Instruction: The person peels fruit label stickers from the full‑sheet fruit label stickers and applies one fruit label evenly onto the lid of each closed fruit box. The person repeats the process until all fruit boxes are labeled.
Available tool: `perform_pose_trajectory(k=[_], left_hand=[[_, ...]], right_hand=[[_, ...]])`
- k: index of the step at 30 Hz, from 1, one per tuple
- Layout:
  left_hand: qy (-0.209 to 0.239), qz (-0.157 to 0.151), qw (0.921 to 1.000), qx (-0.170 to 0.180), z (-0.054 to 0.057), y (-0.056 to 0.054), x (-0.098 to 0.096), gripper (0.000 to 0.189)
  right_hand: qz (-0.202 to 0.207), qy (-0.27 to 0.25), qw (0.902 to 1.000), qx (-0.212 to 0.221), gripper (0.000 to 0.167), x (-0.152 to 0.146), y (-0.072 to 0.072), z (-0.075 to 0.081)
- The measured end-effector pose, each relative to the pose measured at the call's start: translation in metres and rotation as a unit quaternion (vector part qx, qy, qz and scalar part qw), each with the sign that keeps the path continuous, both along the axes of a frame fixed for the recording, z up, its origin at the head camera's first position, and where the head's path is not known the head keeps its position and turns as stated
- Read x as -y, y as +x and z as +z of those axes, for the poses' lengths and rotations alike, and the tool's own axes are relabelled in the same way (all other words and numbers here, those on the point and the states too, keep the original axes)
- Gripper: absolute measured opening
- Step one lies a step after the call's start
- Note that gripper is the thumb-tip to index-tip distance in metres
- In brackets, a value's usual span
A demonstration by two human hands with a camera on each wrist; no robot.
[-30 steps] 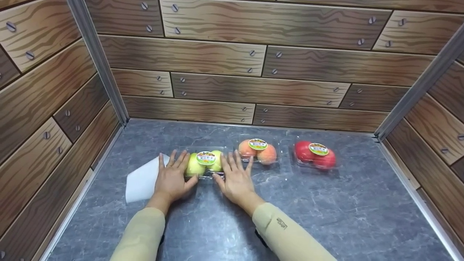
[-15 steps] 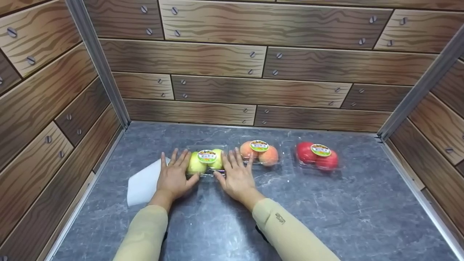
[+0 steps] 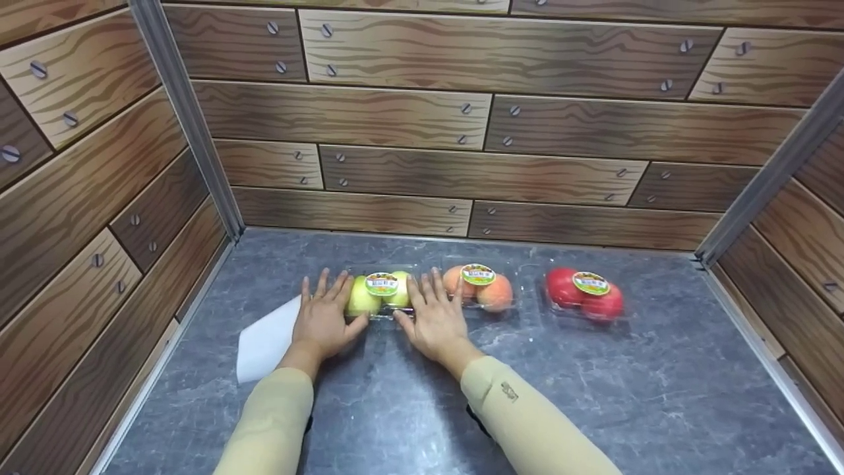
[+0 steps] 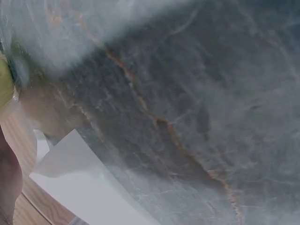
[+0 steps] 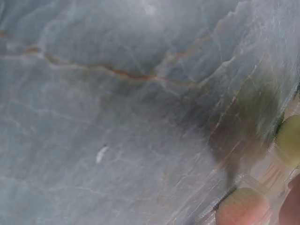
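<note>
In the head view a clear plastic box of green apples (image 3: 364, 300) with a round label lies between my two hands. My left hand (image 3: 323, 324) is spread flat at its left side, fingers straight. On its right side lies my right hand (image 3: 436, 324), fingers also straight, with its outer fingers reaching toward a clear box of peaches (image 3: 494, 294). A white sheet of paper (image 3: 267, 340) is partly covered by the left hand. In the right wrist view a green apple (image 5: 289, 140) and a peach (image 5: 242, 207) show at the right edge.
A clear box of red apple-like fruit (image 3: 603, 305) stands to the right of the peaches. The grey marbled tabletop (image 3: 593, 396) is enclosed by wood-patterned walls (image 3: 395, 119) at the back and both sides.
The whole head view has shifted slightly, so everything sits a little lower and to the right. Hands and fruit boxes keep the same places relative to each other.
</note>
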State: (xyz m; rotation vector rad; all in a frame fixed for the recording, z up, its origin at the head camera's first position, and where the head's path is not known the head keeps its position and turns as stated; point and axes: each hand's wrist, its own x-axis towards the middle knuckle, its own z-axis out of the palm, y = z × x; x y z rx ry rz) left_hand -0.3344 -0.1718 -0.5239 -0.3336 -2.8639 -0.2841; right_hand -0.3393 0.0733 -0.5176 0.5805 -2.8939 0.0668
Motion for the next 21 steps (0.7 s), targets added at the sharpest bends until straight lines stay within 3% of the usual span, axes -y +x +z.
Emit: perform_pose_trajectory(k=[10, 21], left_hand=[[-0.017, 0.005, 0.9997, 0.018, 0.000, -0.011, -0.001, 0.087], [-0.034, 0.023, 0.9977, 0.054, 0.014, -0.022, -0.003, 0.089]], right_hand=[[-0.003, 0.012, 0.9999, 0.006, 0.079, 0.001, -0.011, -0.002], [-0.016, 0.050, 0.9983, 0.024, 0.080, 0.005, -0.024, 0.009]])
